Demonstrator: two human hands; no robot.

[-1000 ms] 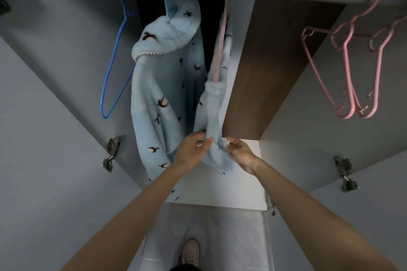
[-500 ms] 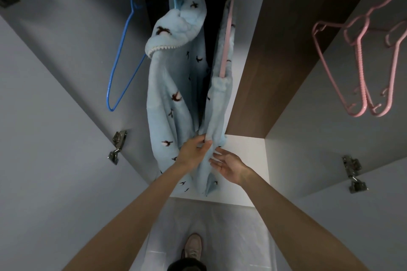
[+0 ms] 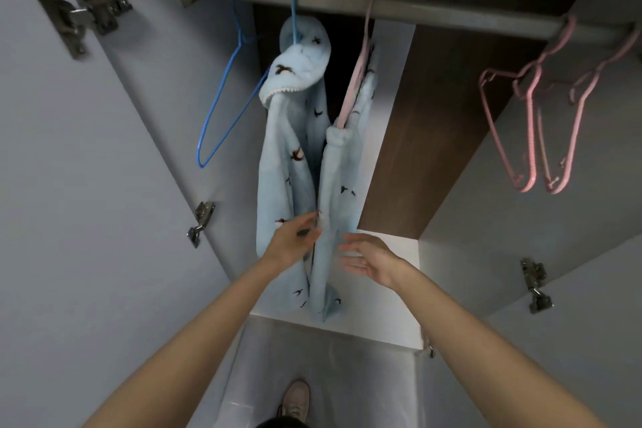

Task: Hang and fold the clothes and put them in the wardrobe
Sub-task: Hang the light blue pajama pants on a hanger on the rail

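Two light blue fleece garments with dark bird prints hang from the wardrobe rail (image 3: pixel 434 16). The hooded top (image 3: pixel 288 156) hangs on a blue hanger, and the trousers (image 3: pixel 338 205) drape over a pink hanger (image 3: pixel 352 90). My left hand (image 3: pixel 295 240) touches the fabric between the two garments with loosely bent, blurred fingers; a firm grip does not show. Just right of the trousers, my right hand (image 3: pixel 368 259) hovers with fingers spread and holds nothing.
An empty blue hanger (image 3: pixel 222 104) hangs left of the top. Several empty pink hangers (image 3: pixel 531 135) hang at the right end of the rail. Grey wardrobe doors (image 3: pixel 104 219) stand open on both sides. A white shelf (image 3: pixel 389 302) lies below the clothes.
My left hand has eased its pinch on the trouser fabric and now only touches it. The right hand has drawn back to the right and opened. The view has tilted, showing more of the rail.
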